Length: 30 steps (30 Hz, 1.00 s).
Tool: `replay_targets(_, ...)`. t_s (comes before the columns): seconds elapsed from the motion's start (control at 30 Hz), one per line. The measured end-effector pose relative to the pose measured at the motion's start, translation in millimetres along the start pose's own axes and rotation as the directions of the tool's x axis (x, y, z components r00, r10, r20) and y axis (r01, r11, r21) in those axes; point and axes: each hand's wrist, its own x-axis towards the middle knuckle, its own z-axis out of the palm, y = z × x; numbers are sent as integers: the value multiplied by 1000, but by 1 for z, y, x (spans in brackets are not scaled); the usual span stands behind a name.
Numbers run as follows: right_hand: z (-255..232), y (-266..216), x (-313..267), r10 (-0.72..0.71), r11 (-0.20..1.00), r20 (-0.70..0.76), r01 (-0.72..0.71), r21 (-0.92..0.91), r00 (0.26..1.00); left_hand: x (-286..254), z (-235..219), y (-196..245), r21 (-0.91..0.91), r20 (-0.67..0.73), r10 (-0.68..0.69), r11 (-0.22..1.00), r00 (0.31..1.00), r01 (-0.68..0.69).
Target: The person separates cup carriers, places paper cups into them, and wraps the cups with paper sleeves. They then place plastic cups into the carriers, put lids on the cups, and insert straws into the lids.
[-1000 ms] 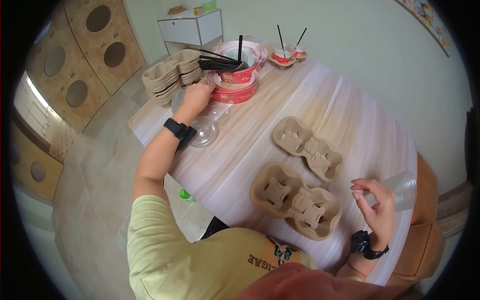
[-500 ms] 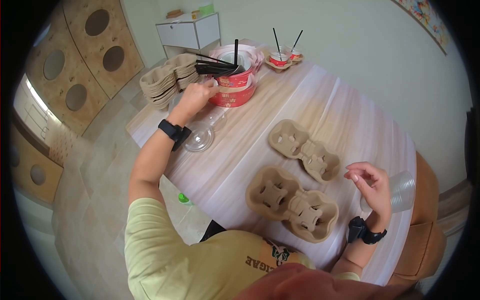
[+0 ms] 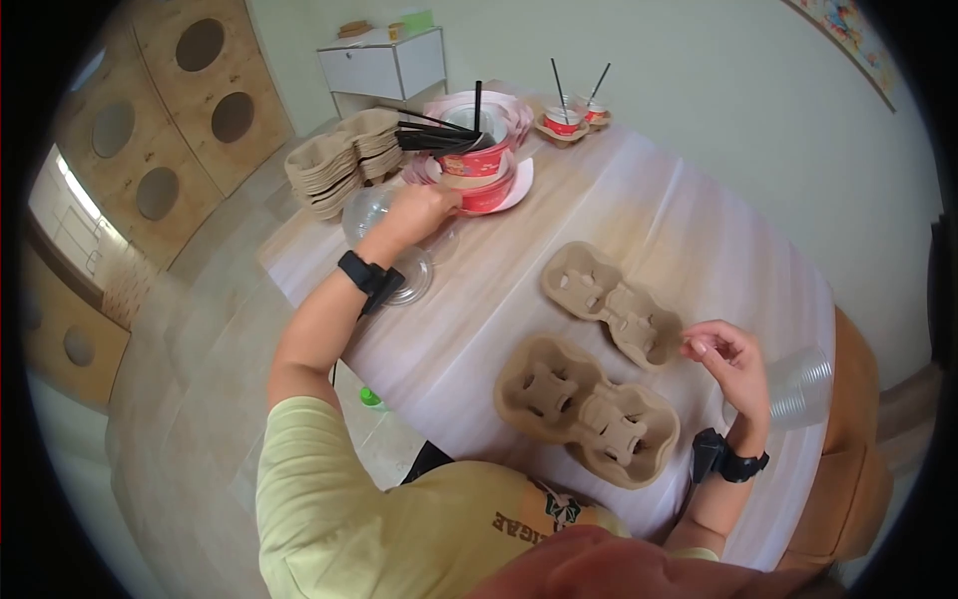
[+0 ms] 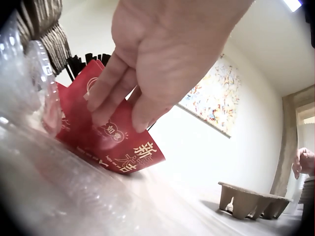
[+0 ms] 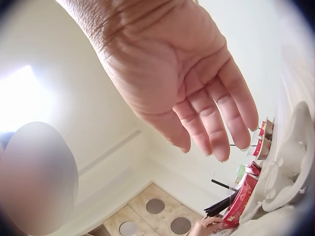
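My left hand [image 3: 424, 212] is at the far left of the table and pinches a red paper cup sleeve [image 4: 106, 147] with gold lettering. The sleeve stands at the stack of red sleeves, below a red container [image 3: 477, 163] full of black straws. Over the right side of the table, my right hand [image 3: 730, 364] holds nothing, its fingers loosely bent, as the right wrist view shows too. Beside it stand clear plastic cups [image 3: 803, 389] lying on their side. Two brown pulp cup carriers lie to its left, a nearer one [image 3: 589, 411] and a farther one [image 3: 616, 304].
A stack of pulp carriers [image 3: 324, 175] rises left of the sleeves. Clear domed lids [image 3: 411, 280] lie under my left forearm. At the back, two cups with straws [image 3: 562, 120] sit in a carrier. A brown chair [image 3: 833, 489] borders the table's right edge.
My left hand has moved slightly right and toward me, with a sleeve now sticking out from the stack. My right hand has shifted slightly left, toward the carriers.
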Motion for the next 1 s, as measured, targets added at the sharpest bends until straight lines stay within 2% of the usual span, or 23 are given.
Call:
replay_targets(0.07,-1,1,0,-7,1000,6,7,-5,1000,-3,-7,13,2,122,-50,999,991,50)
replay_targets(0.1,-2,2,0,-6,1000,-2,6,-14,1000,-6,-8,12,8,123,-58,998,991,57)
replay_targets(0.2,-2,0,1,12,1000,4,-12,-13,1000,-12,-12,8,-93,68,-40,995,997,46)
replay_targets(0.27,-2,-1,0,11,1000,7,-11,-6,1000,-14,-21,-2,-167,-86,-116,981,990,100)
replay_targets(0.3,-1,-1,0,7,1000,10,-7,-1,1000,-16,-26,-8,-167,-84,-116,981,990,100)
replay_targets(0.37,-1,-2,-1,11,1000,5,-11,8,1000,-20,-37,-20,39,3,-310,950,951,309)
replay_targets(0.43,-1,-3,-2,11,1000,-1,-11,16,1000,-24,-40,-26,57,-14,-291,955,957,292)
replay_targets(0.63,-2,-4,-3,0,1000,-16,0,11,1000,-31,-38,-32,-87,-30,-273,959,962,269)
replay_targets(0.73,-3,-4,-4,1,1000,-21,-1,-1,1000,-35,-36,-27,-42,49,-256,965,965,258)
replay_targets(0.8,-4,-4,-5,-1,1000,-24,1,0,1000,-33,-37,-16,90,77,-246,967,966,239)
replay_targets(0.9,-3,-5,-5,5,1000,-26,-5,-4,1000,-30,-32,-16,161,29,-211,966,977,204)
replay_targets(1.0,-5,-6,-7,-12,1000,-25,11,-21,1000,-25,-46,-6,136,-18,-166,977,986,167)
